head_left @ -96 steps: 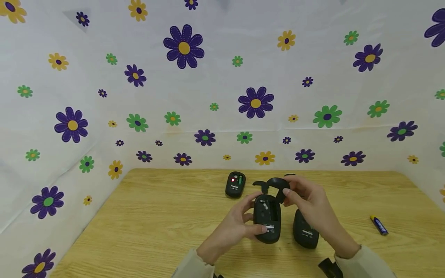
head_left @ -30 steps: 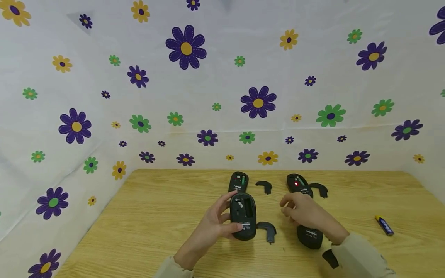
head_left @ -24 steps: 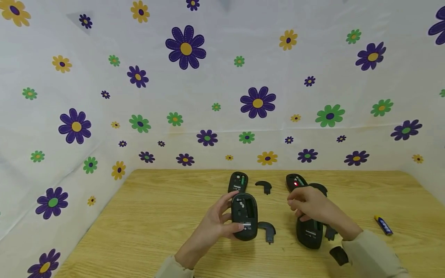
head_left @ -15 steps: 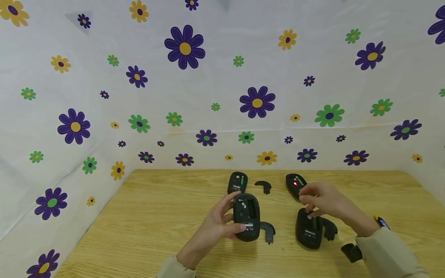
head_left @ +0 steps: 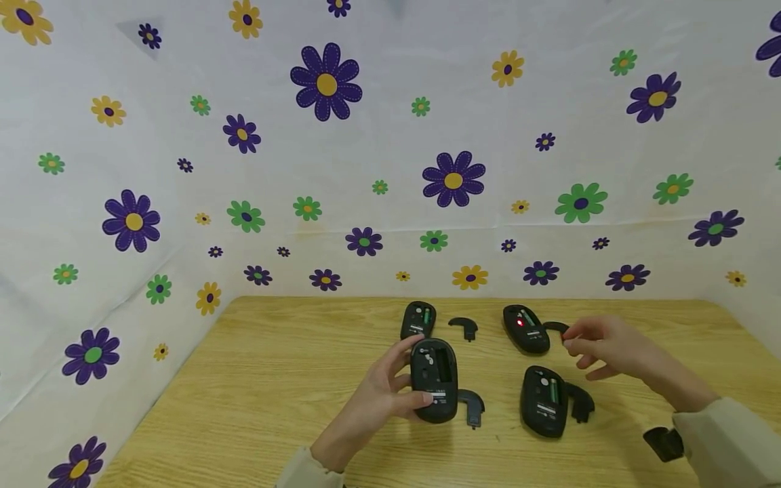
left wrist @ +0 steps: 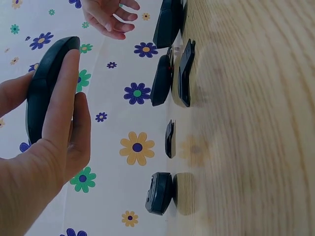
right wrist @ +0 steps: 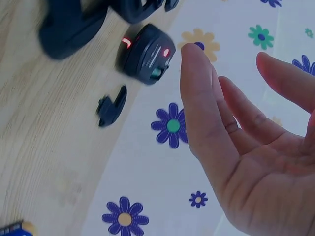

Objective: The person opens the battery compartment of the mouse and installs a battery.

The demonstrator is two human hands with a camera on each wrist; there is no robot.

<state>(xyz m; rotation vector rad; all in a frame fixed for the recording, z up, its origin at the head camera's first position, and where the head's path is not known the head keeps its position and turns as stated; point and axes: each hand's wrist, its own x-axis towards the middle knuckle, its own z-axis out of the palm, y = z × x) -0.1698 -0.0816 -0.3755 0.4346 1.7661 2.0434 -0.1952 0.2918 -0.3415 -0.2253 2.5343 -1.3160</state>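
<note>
My left hand (head_left: pixel 390 390) holds a black computer mouse (head_left: pixel 434 379) above the table, thumb on its underside. The mouse's underside faces me, its battery slot uncovered with no battery in it. My right hand (head_left: pixel 613 349) holds nothing; its fingers are loosely bent in the air, right of two upturned mice. In the right wrist view a blue and yellow battery (right wrist: pixel 17 228) shows at the lower left corner; in the head view the right arm hides it. Beside the held mouse lies a black battery cover (head_left: pixel 472 410).
Upturned mice with green batteries lie around: one mouse (head_left: pixel 418 318) behind the left hand, a mouse with a red light (head_left: pixel 526 332) at the back, another mouse (head_left: pixel 543 403) in front. Loose covers (head_left: pixel 468 328) lie near them. A flowered sheet (head_left: pixel 390 135) backs the wooden table (head_left: pixel 256 393).
Earlier my right hand held a cover at the held mouse; that cover now lies on the table. The right hand has moved right, past the two mice. The left hand still holds its mouse.
</note>
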